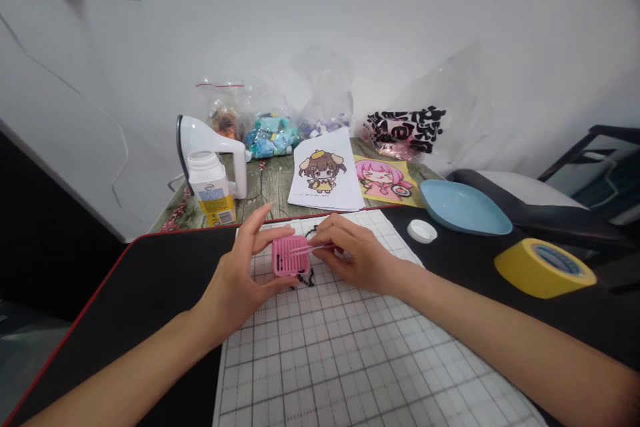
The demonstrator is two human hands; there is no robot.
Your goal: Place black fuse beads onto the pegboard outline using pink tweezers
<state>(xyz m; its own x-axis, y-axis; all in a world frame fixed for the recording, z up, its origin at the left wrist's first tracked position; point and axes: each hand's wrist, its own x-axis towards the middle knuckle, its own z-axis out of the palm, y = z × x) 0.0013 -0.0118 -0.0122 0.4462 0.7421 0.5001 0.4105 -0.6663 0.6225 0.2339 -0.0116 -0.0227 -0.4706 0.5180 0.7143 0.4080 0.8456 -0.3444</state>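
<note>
My left hand (240, 267) grips a small pink ridged tray (295, 267) between thumb and fingers, with the index finger raised off it. A few tiny black beads (279, 263) lie in the tray's grooves. In my right hand (353, 250) is a pair of pale tweezers (313, 249), pinched, their tips over the tray's grooves. Whether the tips hold a bead is too small to tell. The tray is above a white gridded pegboard (320, 347). A line of black beads (309, 279) on the board shows partly from behind the tray and hands.
Behind the board are a printed cartoon sheet (325, 197), a pink-haired character picture (385, 180) and bags of coloured pieces (273, 137). A white bottle (207, 180) and a white iron (200, 133) stand left. Right are a white cap (422, 231), blue plate (463, 210) and yellow tape roll (540, 270).
</note>
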